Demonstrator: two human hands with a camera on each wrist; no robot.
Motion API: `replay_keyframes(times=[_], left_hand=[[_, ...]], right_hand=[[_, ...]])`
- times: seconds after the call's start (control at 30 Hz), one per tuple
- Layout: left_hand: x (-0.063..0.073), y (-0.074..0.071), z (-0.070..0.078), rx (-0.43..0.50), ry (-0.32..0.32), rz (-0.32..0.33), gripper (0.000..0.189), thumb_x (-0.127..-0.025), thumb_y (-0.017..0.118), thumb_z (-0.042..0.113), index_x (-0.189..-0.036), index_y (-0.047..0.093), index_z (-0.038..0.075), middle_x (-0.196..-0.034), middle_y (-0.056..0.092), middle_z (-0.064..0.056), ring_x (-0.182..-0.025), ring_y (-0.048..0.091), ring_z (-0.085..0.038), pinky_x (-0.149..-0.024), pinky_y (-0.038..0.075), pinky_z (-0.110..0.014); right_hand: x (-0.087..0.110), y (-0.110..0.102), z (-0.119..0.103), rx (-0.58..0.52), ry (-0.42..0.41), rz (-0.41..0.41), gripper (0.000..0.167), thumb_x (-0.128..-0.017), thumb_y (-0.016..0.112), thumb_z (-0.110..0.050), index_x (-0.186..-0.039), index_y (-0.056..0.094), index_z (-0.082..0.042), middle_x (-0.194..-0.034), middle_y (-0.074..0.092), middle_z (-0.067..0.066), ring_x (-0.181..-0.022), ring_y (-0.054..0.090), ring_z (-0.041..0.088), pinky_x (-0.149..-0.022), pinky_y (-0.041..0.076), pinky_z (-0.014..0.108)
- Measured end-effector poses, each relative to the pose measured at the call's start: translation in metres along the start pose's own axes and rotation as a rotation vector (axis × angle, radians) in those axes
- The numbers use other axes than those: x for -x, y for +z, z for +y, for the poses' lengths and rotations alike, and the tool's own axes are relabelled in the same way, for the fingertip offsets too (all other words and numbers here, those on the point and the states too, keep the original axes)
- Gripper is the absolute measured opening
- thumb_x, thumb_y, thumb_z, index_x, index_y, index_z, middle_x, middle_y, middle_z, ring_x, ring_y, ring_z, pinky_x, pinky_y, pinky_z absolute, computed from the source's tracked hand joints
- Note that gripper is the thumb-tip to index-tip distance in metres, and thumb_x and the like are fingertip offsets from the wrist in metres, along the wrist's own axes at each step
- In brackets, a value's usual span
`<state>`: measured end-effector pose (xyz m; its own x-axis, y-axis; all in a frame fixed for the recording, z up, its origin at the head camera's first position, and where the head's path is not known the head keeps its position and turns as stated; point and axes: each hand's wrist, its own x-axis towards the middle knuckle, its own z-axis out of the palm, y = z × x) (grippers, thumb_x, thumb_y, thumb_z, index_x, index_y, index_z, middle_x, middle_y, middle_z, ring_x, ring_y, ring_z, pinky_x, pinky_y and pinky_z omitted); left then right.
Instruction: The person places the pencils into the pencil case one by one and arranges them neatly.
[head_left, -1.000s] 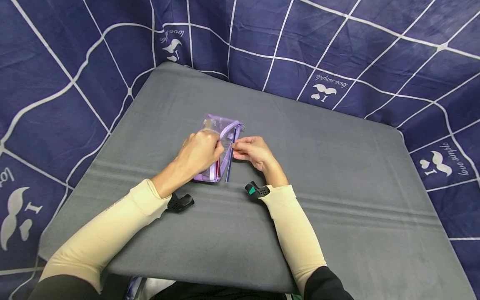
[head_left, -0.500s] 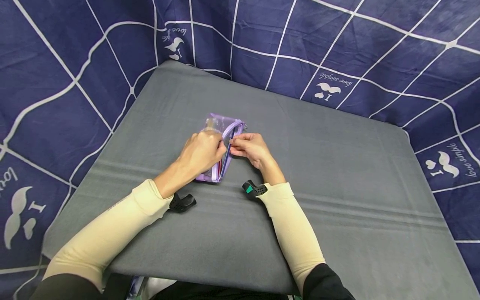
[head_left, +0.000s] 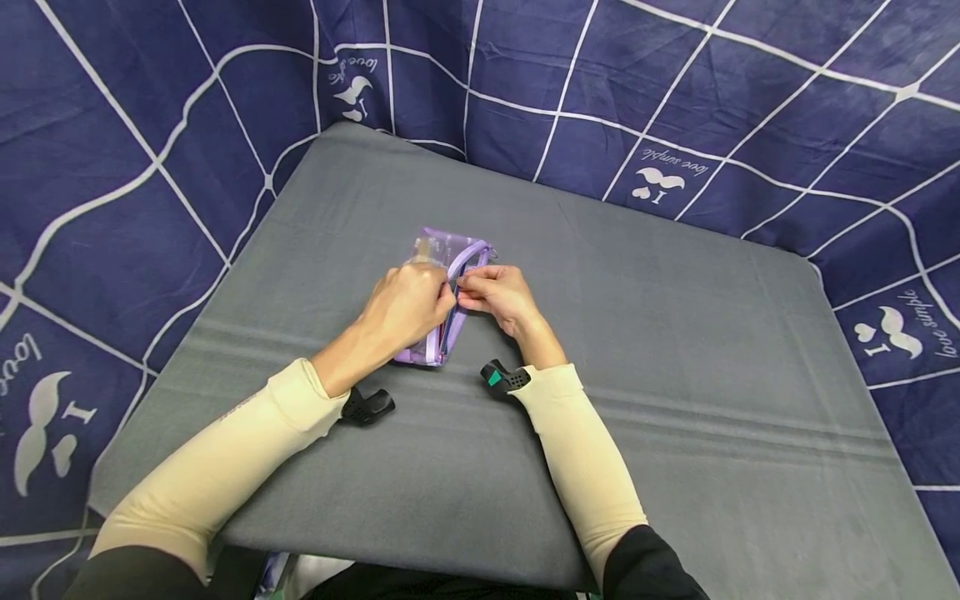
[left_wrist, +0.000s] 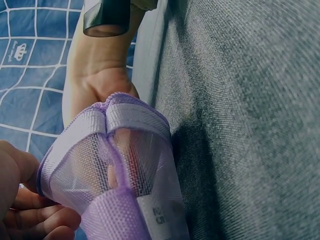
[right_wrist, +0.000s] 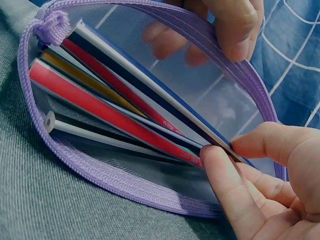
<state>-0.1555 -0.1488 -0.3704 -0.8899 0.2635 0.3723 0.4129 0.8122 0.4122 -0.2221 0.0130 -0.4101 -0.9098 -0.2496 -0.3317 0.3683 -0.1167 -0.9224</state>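
A see-through pencil pouch (head_left: pixel 448 242) with purple trim lies on the table, its zipped mouth gaping. My left hand (head_left: pixel 408 300) grips the pouch's upper zipper edge between thumb and fingers, as the left wrist view also shows beside the mesh end (left_wrist: pixel 82 165). My right hand (head_left: pixel 501 296) reaches into the mouth, thumb and fingertips pinching a blue-and-white striped pencil (right_wrist: pixel 142 82). That pencil lies inside the pouch, slanting over several others. Among these are a red-striped pencil (right_wrist: pixel 107 110), a yellow one (right_wrist: pixel 92 82) and a dark-and-white one (right_wrist: pixel 110 139).
A grey cloth covers the table (head_left: pixel 675 333). Navy curtains (head_left: pixel 570 67) with white lines hang along its far and left sides. Each wrist wears a black camera mount, one of them the right mount (head_left: pixel 506 377).
The striped pencil, whose lower end stuck out past the pouch mouth a second ago, is now inside. My right hand has shifted slightly left with it; my left hand keeps its grip.
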Motion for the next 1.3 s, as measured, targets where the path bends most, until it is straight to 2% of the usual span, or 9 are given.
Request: replay_keyframes(times=[0.57, 0.87, 1.1, 1.3], left_hand=[[0.0, 0.0, -0.001, 0.015, 0.007, 0.002, 0.023, -0.085, 0.06, 0.006, -0.063, 0.051, 0.009, -0.064, 0.052, -0.008, -0.056, 0.054, -0.027, -0.053, 0.049, -0.045], [0.001, 0.0, -0.001, 0.006, 0.009, 0.014, 0.024, -0.084, 0.06, 0.006, -0.061, 0.051, 0.008, -0.063, 0.052, -0.008, -0.055, 0.054, -0.028, -0.052, 0.048, -0.047], [0.001, -0.001, 0.0, -0.002, 0.005, 0.011, 0.02, -0.084, 0.061, 0.007, -0.064, 0.055, 0.007, -0.065, 0.054, -0.009, -0.056, 0.055, -0.028, -0.052, 0.049, -0.045], [0.001, 0.0, 0.001, -0.014, 0.009, 0.004, 0.02, -0.084, 0.062, 0.008, -0.065, 0.055, 0.007, -0.064, 0.054, -0.009, -0.057, 0.057, -0.029, -0.053, 0.049, -0.046]], right_hand=[[-0.003, 0.015, 0.001, 0.028, 0.004, 0.021, 0.015, -0.087, 0.058, 0.014, -0.082, 0.064, 0.002, -0.07, 0.067, 0.008, -0.059, 0.066, 0.012, -0.058, 0.054, 0.021], [-0.002, 0.017, 0.0, 0.048, -0.021, 0.026, 0.015, -0.086, 0.06, 0.014, -0.08, 0.065, 0.002, -0.069, 0.066, 0.007, -0.059, 0.066, 0.012, -0.058, 0.055, 0.022], [0.0, 0.012, -0.001, 0.03, -0.038, 0.022, 0.005, -0.088, 0.062, 0.011, -0.092, 0.066, 0.009, -0.069, 0.068, 0.01, -0.062, 0.068, 0.015, -0.061, 0.056, 0.024], [0.005, -0.008, -0.004, 0.128, -0.054, 0.044, 0.016, -0.088, 0.067, 0.005, -0.101, 0.064, 0.015, -0.071, 0.068, 0.011, -0.06, 0.068, 0.015, -0.061, 0.056, 0.026]])
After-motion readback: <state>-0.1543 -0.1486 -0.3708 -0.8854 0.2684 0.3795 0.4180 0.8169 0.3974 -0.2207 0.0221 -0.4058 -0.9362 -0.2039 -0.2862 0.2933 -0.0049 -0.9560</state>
